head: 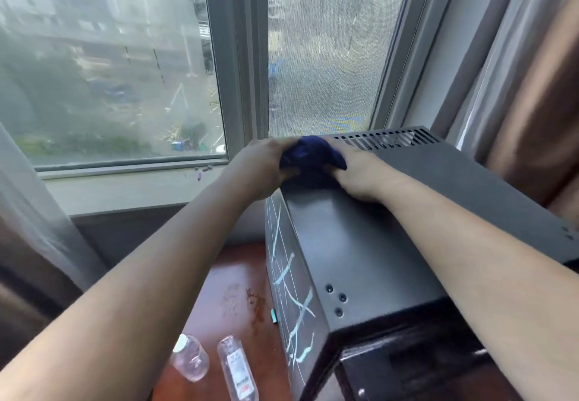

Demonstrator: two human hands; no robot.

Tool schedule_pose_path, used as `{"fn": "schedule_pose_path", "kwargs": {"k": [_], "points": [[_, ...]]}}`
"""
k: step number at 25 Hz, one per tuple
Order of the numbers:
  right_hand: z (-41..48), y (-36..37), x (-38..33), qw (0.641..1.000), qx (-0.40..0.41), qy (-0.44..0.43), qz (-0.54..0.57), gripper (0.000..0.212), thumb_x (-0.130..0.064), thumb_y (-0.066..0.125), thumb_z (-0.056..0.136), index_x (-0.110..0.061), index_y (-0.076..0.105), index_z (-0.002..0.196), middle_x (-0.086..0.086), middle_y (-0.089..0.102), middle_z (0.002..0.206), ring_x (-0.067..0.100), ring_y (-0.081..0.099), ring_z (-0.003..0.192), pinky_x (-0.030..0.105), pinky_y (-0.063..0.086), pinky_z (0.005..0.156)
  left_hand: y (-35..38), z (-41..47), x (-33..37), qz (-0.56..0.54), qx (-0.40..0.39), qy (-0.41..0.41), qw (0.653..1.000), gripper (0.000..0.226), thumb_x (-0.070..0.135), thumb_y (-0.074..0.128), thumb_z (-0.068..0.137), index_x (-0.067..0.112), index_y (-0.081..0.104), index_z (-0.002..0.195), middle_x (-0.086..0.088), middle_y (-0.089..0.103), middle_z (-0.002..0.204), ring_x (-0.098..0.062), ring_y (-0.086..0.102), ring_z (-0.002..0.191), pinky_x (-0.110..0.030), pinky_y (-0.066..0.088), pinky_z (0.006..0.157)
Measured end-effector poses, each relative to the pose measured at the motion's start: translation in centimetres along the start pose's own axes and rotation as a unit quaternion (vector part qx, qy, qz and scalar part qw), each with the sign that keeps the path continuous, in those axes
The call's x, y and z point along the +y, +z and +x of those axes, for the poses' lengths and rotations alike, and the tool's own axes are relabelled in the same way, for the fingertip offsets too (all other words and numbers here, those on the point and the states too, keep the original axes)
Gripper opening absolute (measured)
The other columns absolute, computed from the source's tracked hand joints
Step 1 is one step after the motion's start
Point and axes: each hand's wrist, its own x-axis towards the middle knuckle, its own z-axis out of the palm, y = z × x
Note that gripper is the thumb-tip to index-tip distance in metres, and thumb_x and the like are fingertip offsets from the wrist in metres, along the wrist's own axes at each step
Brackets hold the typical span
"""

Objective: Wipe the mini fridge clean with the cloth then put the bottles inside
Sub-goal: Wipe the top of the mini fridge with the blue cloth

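A dark grey mini fridge (369, 244) stands on a reddish wooden table, its vented back end toward the window. A bunched dark blue cloth (308, 157) rests on the fridge's top at its far left corner. My left hand (266, 167) grips the cloth from the left and my right hand (360, 171) grips it from the right, both pressed against the top. Two clear plastic bottles lie on the table at the lower left: a short round one (189, 358) and a longer one with a white and red label (238, 369).
The wooden table (232, 281) has a stained patch left of the fridge. A window sill (125, 187) and large window lie straight ahead. Curtains hang at the far left (37, 228) and far right (532, 87), close beside the fridge.
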Motion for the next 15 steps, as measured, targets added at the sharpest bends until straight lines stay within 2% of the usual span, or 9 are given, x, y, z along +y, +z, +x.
{"fn": "schedule_pose_path", "kwargs": {"k": [3, 8, 12, 15], "points": [[-3.4, -0.3, 0.8, 1.0, -0.008, -0.007, -0.009, 0.06, -0.032, 0.055, 0.102, -0.046, 0.034, 0.156, 0.003, 0.056, 0.154, 0.03, 0.05, 0.142, 0.041, 0.036, 0.121, 0.1, -3.2, 2.4, 0.006, 0.007, 0.003, 1.0, 0.054, 0.033, 0.072, 0.089, 0.032, 0.058, 0.141, -0.007, 0.072, 0.125, -0.036, 0.063, 0.115, -0.042, 0.05, 0.1], [-10.7, -0.8, 2.1, 1.0, -0.016, -0.023, 0.004, 0.063, -0.037, 0.057, 0.102, -0.041, 0.03, 0.16, 0.003, 0.046, 0.162, 0.028, 0.043, 0.148, 0.039, 0.031, 0.124, 0.1, -9.5, 7.5, 0.009, 0.012, 0.002, 1.0, 0.054, 0.035, 0.072, 0.089, 0.034, 0.058, 0.141, -0.005, 0.074, 0.12, -0.033, 0.066, 0.111, -0.039, 0.052, 0.097], [-18.1, -2.3, 3.2, 0.998, -0.011, -0.054, 0.019, 0.06, -0.034, 0.057, 0.104, -0.039, 0.034, 0.159, -0.002, 0.05, 0.159, 0.024, 0.046, 0.146, 0.029, 0.032, 0.119, 0.4, -14.3, 13.0, 0.018, 0.0, -0.014, 1.0, 0.053, 0.035, 0.074, 0.089, 0.034, 0.059, 0.14, 0.0, 0.075, 0.116, -0.026, 0.068, 0.105, -0.029, 0.048, 0.087], [-22.5, -3.1, 4.4, 0.998, -0.008, -0.063, 0.02, 0.059, -0.033, 0.058, 0.104, -0.039, 0.036, 0.158, -0.001, 0.05, 0.159, 0.023, 0.046, 0.146, 0.027, 0.032, 0.116, 1.2, -17.2, 16.3, 0.016, 0.024, 0.001, 1.0, 0.05, 0.035, 0.074, 0.087, 0.033, 0.063, 0.135, -0.001, 0.077, 0.112, -0.027, 0.069, 0.104, -0.032, 0.051, 0.09]]}}
